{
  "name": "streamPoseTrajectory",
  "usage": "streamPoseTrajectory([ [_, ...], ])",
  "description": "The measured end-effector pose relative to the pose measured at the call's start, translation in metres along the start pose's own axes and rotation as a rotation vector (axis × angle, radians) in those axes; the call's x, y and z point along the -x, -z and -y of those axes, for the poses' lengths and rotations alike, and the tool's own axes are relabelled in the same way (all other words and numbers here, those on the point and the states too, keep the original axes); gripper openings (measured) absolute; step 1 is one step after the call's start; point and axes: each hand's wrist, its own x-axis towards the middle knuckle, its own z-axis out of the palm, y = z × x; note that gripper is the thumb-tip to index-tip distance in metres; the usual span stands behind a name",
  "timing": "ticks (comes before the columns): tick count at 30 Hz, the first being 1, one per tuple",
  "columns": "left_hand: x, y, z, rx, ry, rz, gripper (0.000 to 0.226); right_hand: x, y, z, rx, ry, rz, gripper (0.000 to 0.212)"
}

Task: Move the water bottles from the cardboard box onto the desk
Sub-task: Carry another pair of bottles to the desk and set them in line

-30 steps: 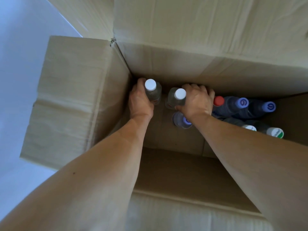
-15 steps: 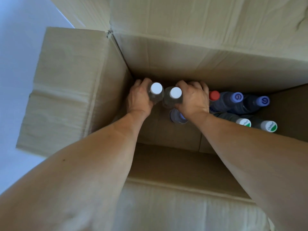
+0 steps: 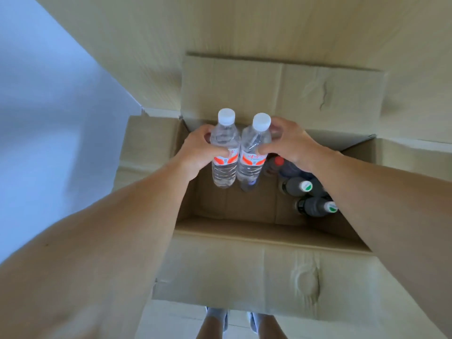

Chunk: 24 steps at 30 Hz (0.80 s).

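Observation:
Two clear water bottles with white caps and orange labels are held side by side above the open cardboard box (image 3: pixel 244 265). My left hand (image 3: pixel 198 152) grips the left bottle (image 3: pixel 223 148) around its middle. My right hand (image 3: pixel 291 143) grips the right bottle (image 3: pixel 254 152) the same way. Both bottles are upright and lifted to the level of the box opening. Down in the box's right part lie several dark bottles (image 3: pixel 296 185), some with green-marked white caps (image 3: pixel 331 207) and one with a red cap (image 3: pixel 278 161).
The box flaps stand open: a back flap (image 3: pixel 281 94), a left flap (image 3: pixel 149 143) and a front flap (image 3: pixel 244 270). A pale floor (image 3: pixel 36 118) lies to the left. My feet (image 3: pixel 217 316) show below the front flap.
Both hands have risen out of the box bottom, lifting the two white-capped bottles up to the opening. The view has tilted, so the whole box and its flaps show.

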Motion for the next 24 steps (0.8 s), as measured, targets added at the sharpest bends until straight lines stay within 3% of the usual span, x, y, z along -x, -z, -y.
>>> streamPoseTrajectory([
  [5,0.049,0.000,-0.081,0.134,0.089,0.115,0.050,0.046,0.050,0.048,-0.330,-0.149,0.045,0.043],
  [10,0.105,-0.016,-0.144,0.215,0.116,0.138,0.030,0.107,0.087,0.090,-0.508,-0.208,0.027,0.031],
  [13,0.137,-0.027,-0.174,0.244,0.147,0.175,0.029,0.143,0.107,0.108,-0.547,-0.257,0.047,0.039],
  [18,0.188,-0.046,-0.222,0.325,0.190,0.312,0.047,0.197,0.139,0.136,-0.669,-0.341,0.082,0.055],
  [24,0.244,-0.063,-0.273,0.296,0.172,0.425,0.028,0.247,0.167,0.168,-0.866,-0.350,-0.023,0.061],
])
